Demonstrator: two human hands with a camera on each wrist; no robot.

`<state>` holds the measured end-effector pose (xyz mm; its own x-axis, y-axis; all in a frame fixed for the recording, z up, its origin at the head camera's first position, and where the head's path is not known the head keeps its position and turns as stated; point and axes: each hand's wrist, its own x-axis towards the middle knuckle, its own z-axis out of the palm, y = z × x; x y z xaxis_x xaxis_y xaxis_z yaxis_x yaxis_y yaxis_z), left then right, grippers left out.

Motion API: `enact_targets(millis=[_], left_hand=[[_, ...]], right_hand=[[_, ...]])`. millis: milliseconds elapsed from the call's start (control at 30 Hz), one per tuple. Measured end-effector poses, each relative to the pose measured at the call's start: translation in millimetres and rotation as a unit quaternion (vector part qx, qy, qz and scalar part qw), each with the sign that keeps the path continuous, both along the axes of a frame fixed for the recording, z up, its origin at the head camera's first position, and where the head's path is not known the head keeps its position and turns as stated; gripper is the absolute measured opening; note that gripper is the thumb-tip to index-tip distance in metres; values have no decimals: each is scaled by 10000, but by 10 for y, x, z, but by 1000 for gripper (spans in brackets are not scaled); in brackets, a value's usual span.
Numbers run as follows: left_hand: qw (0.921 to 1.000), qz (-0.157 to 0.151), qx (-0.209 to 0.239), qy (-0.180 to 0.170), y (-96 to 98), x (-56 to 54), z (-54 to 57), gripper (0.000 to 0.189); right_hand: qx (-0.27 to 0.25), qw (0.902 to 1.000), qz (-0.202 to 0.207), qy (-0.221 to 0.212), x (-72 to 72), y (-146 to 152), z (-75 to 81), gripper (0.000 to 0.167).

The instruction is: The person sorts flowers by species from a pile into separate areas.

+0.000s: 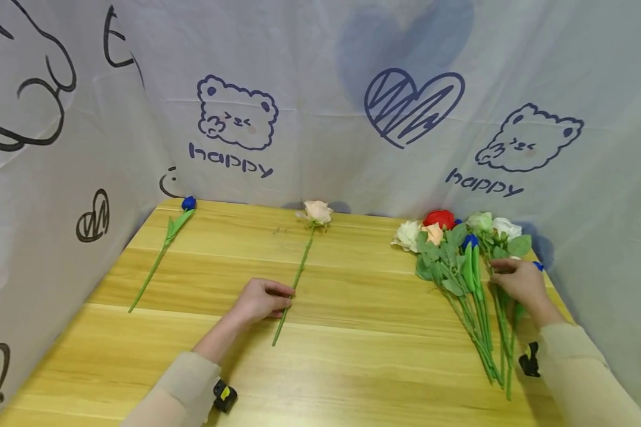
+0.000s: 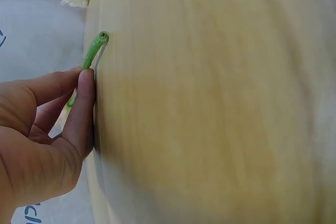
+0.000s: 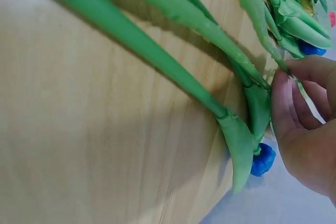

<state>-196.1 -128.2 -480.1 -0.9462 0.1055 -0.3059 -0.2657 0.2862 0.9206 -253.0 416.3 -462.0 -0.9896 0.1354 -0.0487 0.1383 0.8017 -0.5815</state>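
Observation:
My left hand point(image 1: 262, 299) pinches the lower stem of a pale pink artificial rose point(image 1: 317, 212) lying mid-table, its bloom toward the back edge. In the left wrist view, the cut end of its green stem point(image 2: 94, 51) sticks out past the thumb and fingers. At the right, my right hand point(image 1: 520, 283) reaches into a bunch of artificial flowers. Thumb and fingers pinch a thin green stem point(image 3: 270, 45) there; which bloom it carries I cannot tell. Beside that hand lie a blue tulip point(image 1: 470, 241), a pale green rose point(image 1: 479, 222) and a white rose point(image 1: 507, 228).
A single blue tulip point(image 1: 189, 203) lies at the table's left. In the right-hand bunch are also a red rose point(image 1: 439, 219), a peach rose point(image 1: 433, 233) and a cream rose point(image 1: 408, 236). Printed cloth point(image 1: 320, 148) hangs behind the wooden table point(image 1: 363, 367) and along its sides.

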Motion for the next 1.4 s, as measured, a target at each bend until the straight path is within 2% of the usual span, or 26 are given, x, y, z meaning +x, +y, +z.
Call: enact_targets(millis=[133, 367, 467, 567, 700, 767, 867, 933, 1000, 1167, 1400], left_hand=[[9999, -84, -23, 107, -5, -14, 0, 24], [9995, -174, 107, 226, -41, 7, 34, 30], [9991, -122, 154, 367, -37, 10, 85, 32], [9977, -93, 122, 656, 3, 2, 163, 35], [9941, -30, 309, 1037, 126, -9, 284, 35], [9915, 10, 528, 1192, 219, -13, 335, 33], [9850, -30, 904, 1469, 382, -19, 390, 30], [9811, -129, 1055, 1616, 507, -23, 418, 29], [9775, -286, 1193, 1717, 634, -25, 444, 29], [9720, -781, 1382, 1734, 929, -32, 455, 30], [9725, -1159, 1309, 1537, 1131, -56, 399, 28]], right_hand=[[-155, 9997, -25, 203, 23, 17, 30, 46], [-654, 9976, -85, 213, 87, -89, 173, 50], [-1094, 9933, -167, 333, 137, -225, 244, 52], [-1591, 9855, -228, 549, 184, -373, 308, 54], [-2256, 9698, -282, 881, 228, -598, 380, 52], [-2662, 9578, -292, 1049, 238, -735, 407, 48], [-3281, 9347, -394, 1310, 239, -974, 418, 44], [-3654, 9177, -459, 1492, 236, -1150, 411, 42], [-3883, 9050, -537, 1652, 235, -1327, 388, 42], [-4284, 8826, -514, 1865, 266, -1776, 320, 43], [-4917, 8489, 23, 1940, 301, -2312, 214, 42]])
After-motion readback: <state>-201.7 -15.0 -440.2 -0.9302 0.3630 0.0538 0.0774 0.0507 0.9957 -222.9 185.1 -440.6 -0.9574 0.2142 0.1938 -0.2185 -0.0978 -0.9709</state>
